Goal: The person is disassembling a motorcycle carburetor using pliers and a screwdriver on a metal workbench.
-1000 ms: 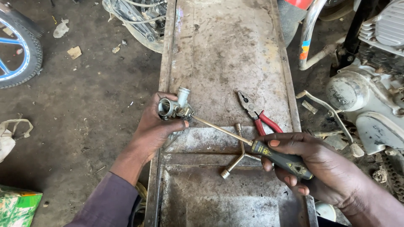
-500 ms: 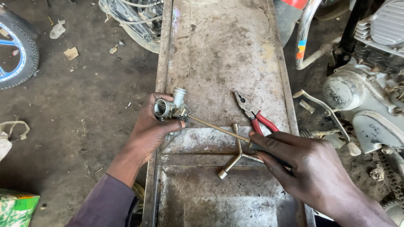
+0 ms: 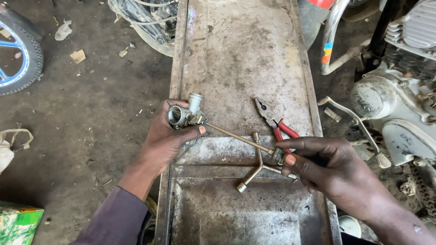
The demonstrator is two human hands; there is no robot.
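Your left hand point(image 3: 165, 138) clamps the carburetor point(image 3: 184, 115); your right hand point(image 3: 329, 170) grips the screwdriver point(image 3: 238, 137), tip seated, screw apparently unfinished

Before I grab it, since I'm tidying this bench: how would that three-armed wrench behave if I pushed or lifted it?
The three-armed wrench looks like solid metal, so probably stiff and fairly heavy for its size. It lies flat on the metal bench, so it should slide or pivot rather than roll. The surface looks grimy, so the arms may feel slippery.
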